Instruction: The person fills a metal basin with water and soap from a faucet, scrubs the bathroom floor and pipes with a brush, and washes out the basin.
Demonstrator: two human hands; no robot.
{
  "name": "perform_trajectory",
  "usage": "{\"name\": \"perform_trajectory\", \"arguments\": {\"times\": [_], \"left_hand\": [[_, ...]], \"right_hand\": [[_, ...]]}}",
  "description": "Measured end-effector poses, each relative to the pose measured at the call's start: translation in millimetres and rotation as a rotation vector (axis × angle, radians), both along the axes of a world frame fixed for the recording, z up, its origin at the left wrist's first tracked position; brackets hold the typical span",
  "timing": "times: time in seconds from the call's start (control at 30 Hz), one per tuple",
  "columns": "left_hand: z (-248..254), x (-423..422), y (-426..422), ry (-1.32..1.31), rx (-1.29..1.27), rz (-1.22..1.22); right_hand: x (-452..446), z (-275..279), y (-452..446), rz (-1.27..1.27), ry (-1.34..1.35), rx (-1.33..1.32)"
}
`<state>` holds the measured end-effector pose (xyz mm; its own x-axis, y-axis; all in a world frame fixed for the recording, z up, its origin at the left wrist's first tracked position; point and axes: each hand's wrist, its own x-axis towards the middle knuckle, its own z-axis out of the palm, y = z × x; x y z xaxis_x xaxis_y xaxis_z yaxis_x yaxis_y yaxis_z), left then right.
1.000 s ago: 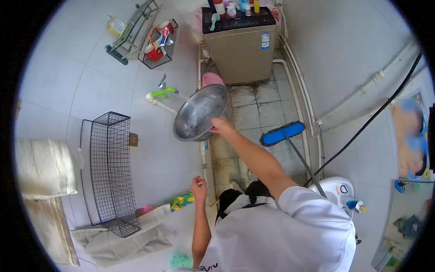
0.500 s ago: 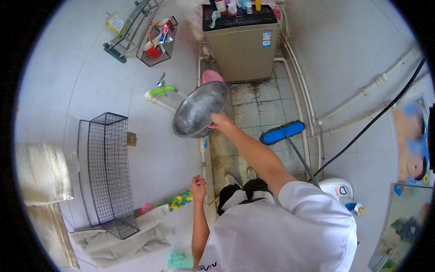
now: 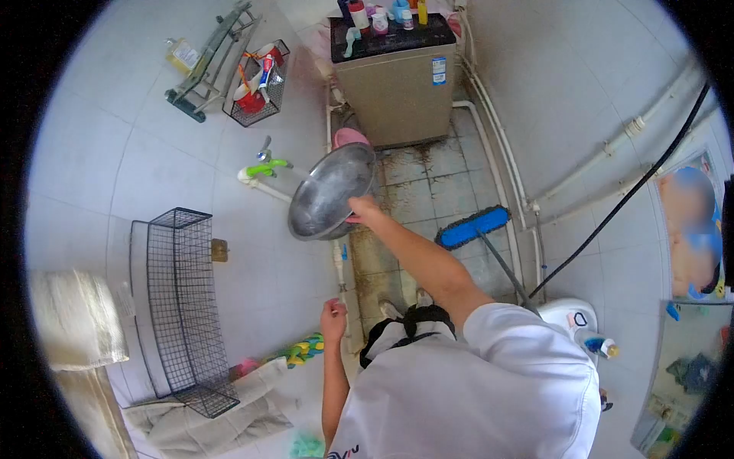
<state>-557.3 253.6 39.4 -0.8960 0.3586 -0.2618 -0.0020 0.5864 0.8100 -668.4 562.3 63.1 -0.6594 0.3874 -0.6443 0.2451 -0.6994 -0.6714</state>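
A metal basin [image 3: 330,191] hangs tilted beside the left wall, near a tap with a green fitting [image 3: 264,167]. My right hand [image 3: 362,210] grips its lower right rim. The inside of the basin looks wet, and water seems to run into it from the tap side. My left hand [image 3: 334,314] hangs by the wall below the basin, its fingers curled; what it holds, if anything, is too small to name. Behind the basin a pink tub [image 3: 350,138] shows in part.
A washing machine [image 3: 397,96] with bottles on top stands at the back. A blue mop [image 3: 474,227] leans across the floor at right, near a white sink [image 3: 567,315]. Wire baskets [image 3: 183,298] hang on the left wall; pipes run along both walls.
The camera view has shifted slightly. My right hand still holds the basin by its rim, with little change in its tilt. My left hand stays curled.
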Motion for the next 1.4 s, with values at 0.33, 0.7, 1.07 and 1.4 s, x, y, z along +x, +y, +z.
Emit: {"name": "perform_trajectory", "arguments": {"times": [0.33,0.7,1.07,1.4], "left_hand": [[-11,-3,5,0.014,-0.049,-0.006],[11,-1,14,0.059,-0.042,-0.002],[72,-72,84,0.297,0.085,0.039],[206,-243,232,1.033,-0.076,0.032]], "right_hand": [[6,-1,2,0.056,0.042,-0.017],[10,2,-4,0.051,-0.013,-0.033],[3,-8,0,0.084,-0.016,-0.047],[0,4,15,0.173,-0.008,0.097]]}}
